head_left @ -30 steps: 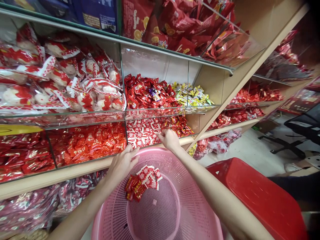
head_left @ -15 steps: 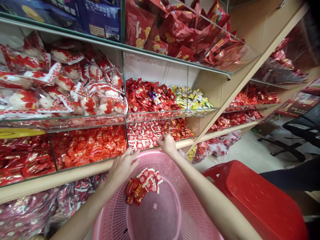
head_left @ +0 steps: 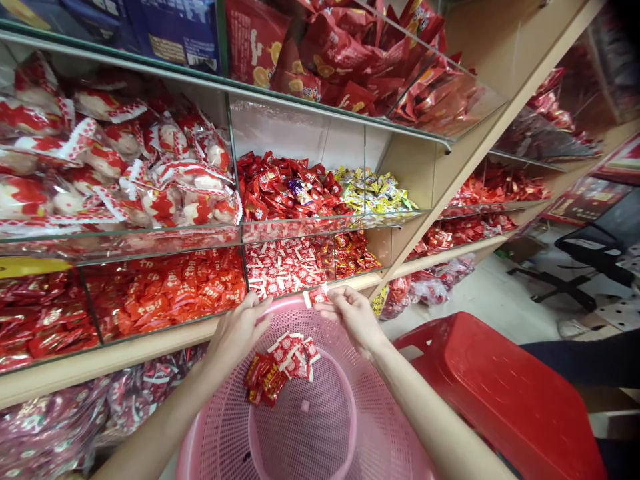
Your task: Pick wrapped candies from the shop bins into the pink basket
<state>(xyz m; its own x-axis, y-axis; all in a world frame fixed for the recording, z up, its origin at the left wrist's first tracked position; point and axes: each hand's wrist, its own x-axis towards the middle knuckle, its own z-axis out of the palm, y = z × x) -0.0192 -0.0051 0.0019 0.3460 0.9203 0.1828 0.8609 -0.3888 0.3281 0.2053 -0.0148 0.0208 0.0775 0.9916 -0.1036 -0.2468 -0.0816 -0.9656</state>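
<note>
1 red/white pkt (head_left: 317, 295) in R hand (head_left: 354, 319)

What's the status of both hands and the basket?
Left hand at pink basket's rim. Right hand pinching red-and-white packet above it. Nothing visibly blocking between packet and basket.

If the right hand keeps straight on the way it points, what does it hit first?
Probably the pink basket's far rim, led by the red-and-white packet the right hand pinches. Depth is unclear; if it passes above the rim, the piled red-and-white sweets look next.
</note>
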